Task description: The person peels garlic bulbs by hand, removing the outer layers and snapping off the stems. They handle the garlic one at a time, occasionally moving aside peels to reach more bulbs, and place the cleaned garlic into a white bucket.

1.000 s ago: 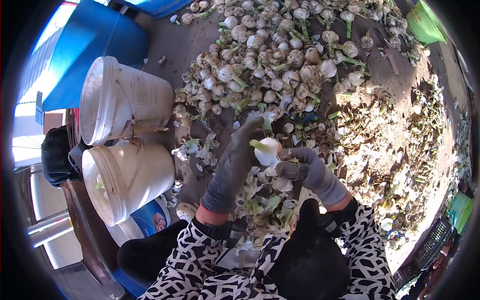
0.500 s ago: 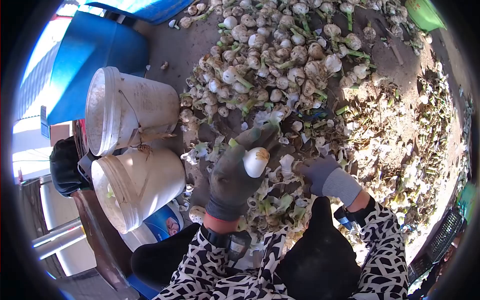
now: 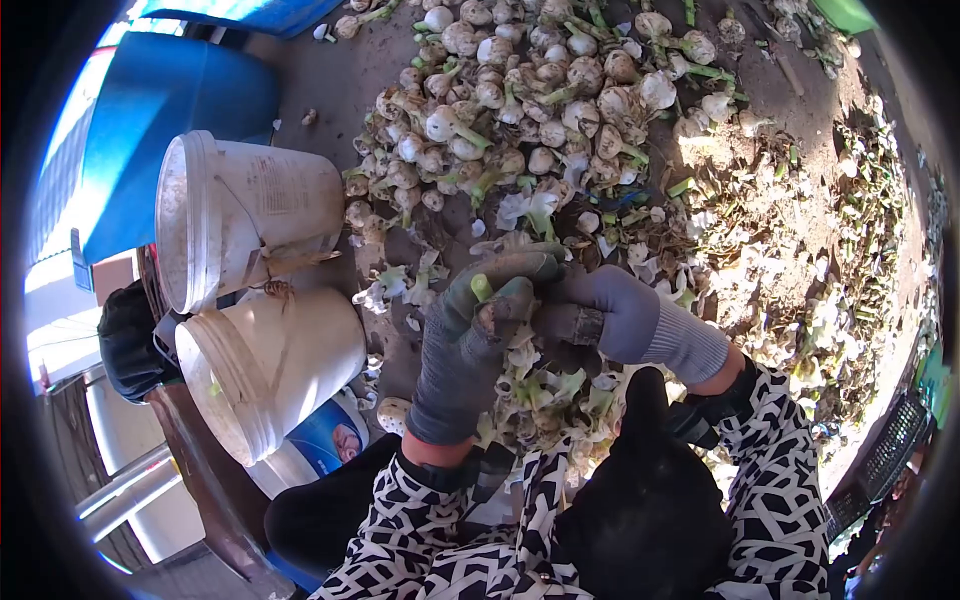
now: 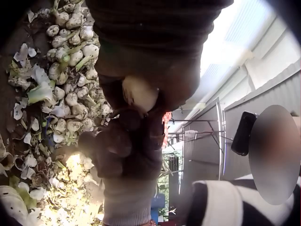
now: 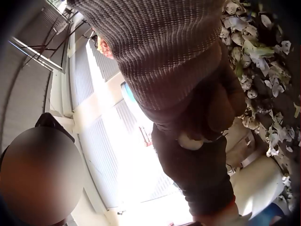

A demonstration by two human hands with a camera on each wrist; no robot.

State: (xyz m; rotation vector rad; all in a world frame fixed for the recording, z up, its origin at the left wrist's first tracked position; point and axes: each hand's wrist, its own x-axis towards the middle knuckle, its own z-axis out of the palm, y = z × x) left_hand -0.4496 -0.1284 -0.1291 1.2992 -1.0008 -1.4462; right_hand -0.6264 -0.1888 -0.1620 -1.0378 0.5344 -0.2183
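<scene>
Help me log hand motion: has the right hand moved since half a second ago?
Yes, the right hand has moved leftward, its fingers now closer to the lower white bucket.

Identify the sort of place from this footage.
Probably a farmyard or shed-side work area for trimming garlic or similar bulbs: a big pile of bulbs with green stems on bare ground, peeled skins and leaf scraps strewn about, and two grimy white buckets alongside.

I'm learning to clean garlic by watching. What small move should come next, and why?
Probably a gentle tug of the right hand at the skin: the left hand grips the garlic bulb, green stem poking out, and curled right fingers meet it.
</scene>
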